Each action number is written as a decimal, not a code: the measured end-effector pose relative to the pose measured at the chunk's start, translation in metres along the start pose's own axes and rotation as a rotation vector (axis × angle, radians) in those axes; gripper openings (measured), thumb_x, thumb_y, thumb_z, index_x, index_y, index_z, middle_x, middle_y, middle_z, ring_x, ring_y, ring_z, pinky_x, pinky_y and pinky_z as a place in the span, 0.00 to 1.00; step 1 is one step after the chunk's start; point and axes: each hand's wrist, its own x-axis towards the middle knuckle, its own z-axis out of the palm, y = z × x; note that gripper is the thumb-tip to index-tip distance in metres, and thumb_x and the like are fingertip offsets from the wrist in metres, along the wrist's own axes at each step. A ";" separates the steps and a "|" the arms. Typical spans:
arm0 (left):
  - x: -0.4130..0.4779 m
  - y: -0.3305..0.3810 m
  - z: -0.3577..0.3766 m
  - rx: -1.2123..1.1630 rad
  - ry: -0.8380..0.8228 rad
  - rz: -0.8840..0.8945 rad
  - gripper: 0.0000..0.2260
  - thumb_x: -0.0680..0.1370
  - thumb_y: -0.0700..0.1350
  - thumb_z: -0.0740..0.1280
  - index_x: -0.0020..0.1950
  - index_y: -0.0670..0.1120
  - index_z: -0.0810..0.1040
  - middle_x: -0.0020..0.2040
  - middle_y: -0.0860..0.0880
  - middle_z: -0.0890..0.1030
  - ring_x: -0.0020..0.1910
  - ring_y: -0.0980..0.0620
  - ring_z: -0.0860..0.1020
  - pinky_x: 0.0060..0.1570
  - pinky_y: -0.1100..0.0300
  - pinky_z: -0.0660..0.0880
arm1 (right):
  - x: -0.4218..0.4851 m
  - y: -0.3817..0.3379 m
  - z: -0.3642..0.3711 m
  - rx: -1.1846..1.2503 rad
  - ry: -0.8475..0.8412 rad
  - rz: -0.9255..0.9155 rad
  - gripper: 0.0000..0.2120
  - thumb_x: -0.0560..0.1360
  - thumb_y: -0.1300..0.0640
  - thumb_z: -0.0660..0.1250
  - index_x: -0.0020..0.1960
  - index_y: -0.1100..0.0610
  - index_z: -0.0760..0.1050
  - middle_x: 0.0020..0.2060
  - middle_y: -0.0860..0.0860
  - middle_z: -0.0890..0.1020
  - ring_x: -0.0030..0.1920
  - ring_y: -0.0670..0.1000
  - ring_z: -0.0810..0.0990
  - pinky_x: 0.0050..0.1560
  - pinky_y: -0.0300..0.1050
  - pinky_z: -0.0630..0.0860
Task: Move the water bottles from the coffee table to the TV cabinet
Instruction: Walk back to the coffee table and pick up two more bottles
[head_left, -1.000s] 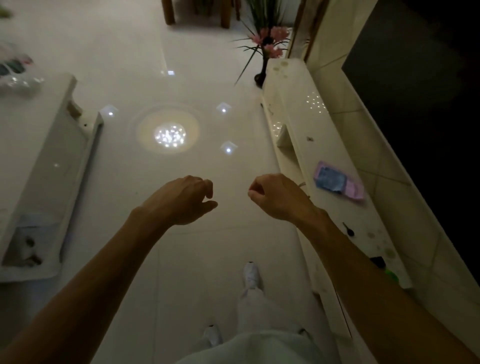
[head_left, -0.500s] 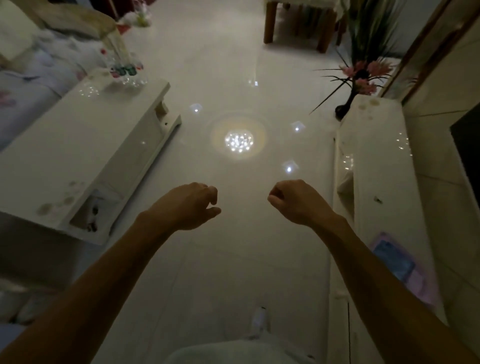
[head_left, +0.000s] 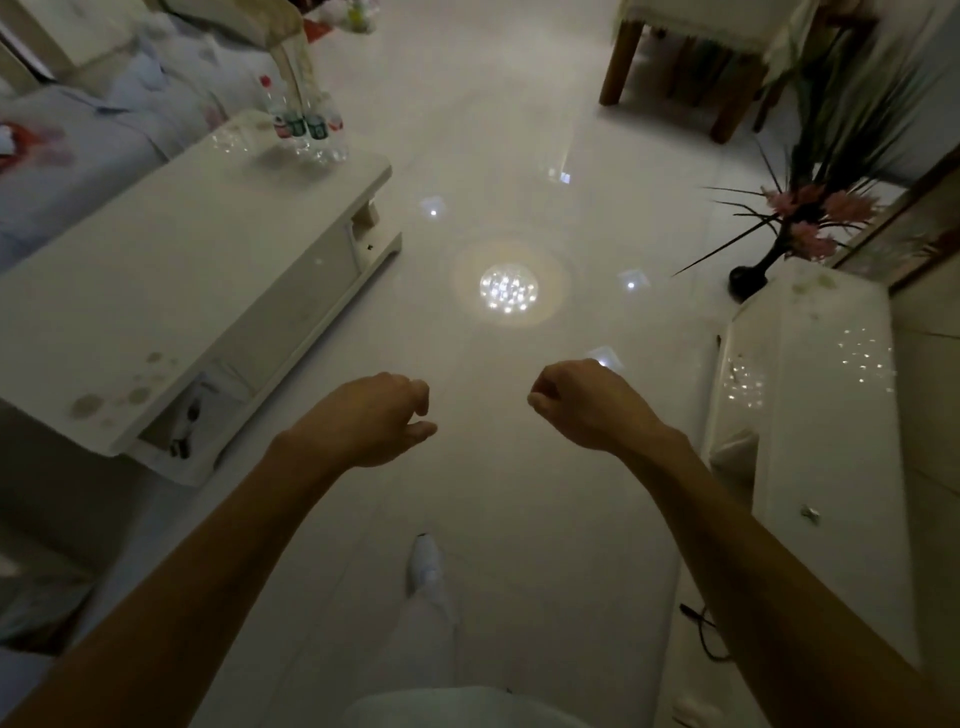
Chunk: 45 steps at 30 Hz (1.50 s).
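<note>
The glossy pale floor (head_left: 509, 493) runs down the middle, mirroring a ceiling lamp. The white coffee table (head_left: 156, 291) stands on the left, with a sofa (head_left: 78, 145) under a light flowered cover behind it. The white TV cabinet (head_left: 831, 415) stands along the right edge, against the wall.

A cluster of clear water bottles (head_left: 306, 130) with red and green labels stands upright at the far right corner of the coffee table; how many there are cannot be told. An open compartment (head_left: 192, 421) in the table's near end holds a few small dark items too dim to name. Faint ring stains mark the top by its near edge.

A dark vase (head_left: 753, 270) on the floor, just beside the cabinet's far end, holds pink flowers (head_left: 831, 213) and long thin leaves. Wooden furniture legs (head_left: 621, 67) stand farther back.

Both bare forearms reach out over the floor between table and cabinet. The left hand (head_left: 374, 415) hangs with loosely curled fingers and the thumb out, empty. The right hand (head_left: 587, 405) is curled into a loose fist, with nothing in it.

Below them a white shoe (head_left: 426, 564) is on the floor. A dark cable (head_left: 701, 623) lies by the cabinet's near end, and a small shiny object (head_left: 809, 513) sits on its top.
</note>
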 end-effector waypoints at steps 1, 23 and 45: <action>0.013 -0.010 -0.006 -0.014 -0.007 -0.001 0.17 0.79 0.55 0.61 0.64 0.48 0.72 0.61 0.48 0.77 0.55 0.51 0.75 0.51 0.60 0.70 | 0.016 -0.003 -0.003 -0.005 -0.010 0.007 0.15 0.78 0.51 0.63 0.46 0.62 0.82 0.41 0.56 0.85 0.42 0.55 0.83 0.46 0.51 0.81; 0.253 -0.110 -0.147 -0.006 0.040 0.039 0.17 0.79 0.55 0.60 0.63 0.47 0.72 0.60 0.48 0.77 0.55 0.51 0.75 0.50 0.60 0.69 | 0.287 0.016 -0.081 -0.036 -0.004 -0.014 0.17 0.79 0.50 0.61 0.47 0.62 0.81 0.43 0.56 0.85 0.42 0.55 0.83 0.44 0.49 0.80; 0.489 -0.117 -0.261 -0.065 0.044 -0.229 0.17 0.79 0.55 0.60 0.64 0.47 0.72 0.61 0.47 0.77 0.56 0.49 0.76 0.52 0.58 0.71 | 0.571 0.111 -0.192 -0.024 -0.107 -0.230 0.16 0.79 0.49 0.60 0.48 0.59 0.81 0.45 0.53 0.85 0.42 0.51 0.83 0.46 0.47 0.81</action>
